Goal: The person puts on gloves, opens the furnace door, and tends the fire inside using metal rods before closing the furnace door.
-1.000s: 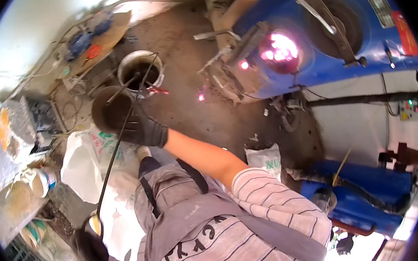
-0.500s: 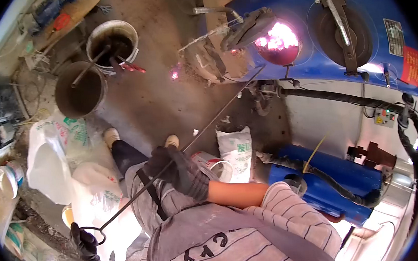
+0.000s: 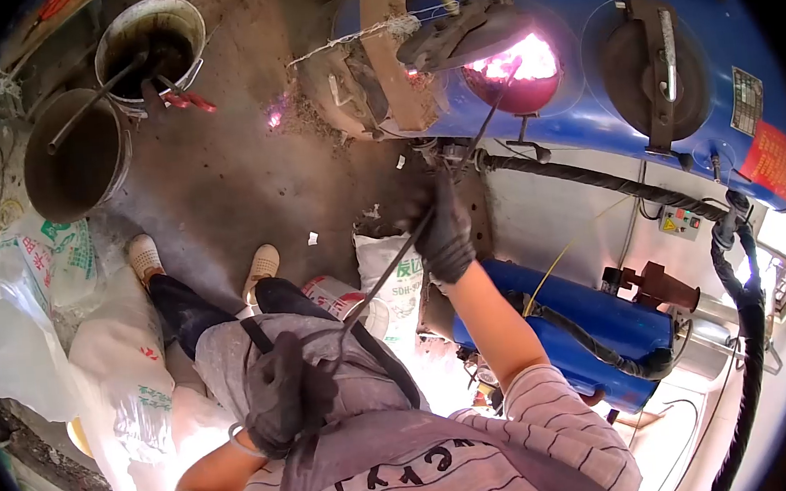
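Note:
A long thin metal rod (image 3: 378, 288) slants from my body up into the glowing round opening (image 3: 526, 64) of a blue furnace (image 3: 605, 123). Partway along the rod, my right hand (image 3: 448, 237), in a dark glove, is wrapped round it. My left hand (image 3: 280, 393), also gloved, is closed at the rod's near end, against my apron; the handle loop there is mostly hidden. The rod's far tip is lost in the bright glow. A dark hatch door (image 3: 460, 42) hangs swung aside at the opening's left.
Two buckets, one pale-rimmed (image 3: 197, 44) and one dark (image 3: 77, 164), stand at upper left. White sacks (image 3: 111, 360) lie on the left; another sack (image 3: 385, 264) is by my feet. A black-wrapped hose (image 3: 591, 179) runs below the furnace. A smaller blue tank (image 3: 556, 325) sits at right.
The rod has moved forward, its far end now inside the glowing opening. My right hand has reached out toward the furnace. My left hand has come in from lower left to my apron.

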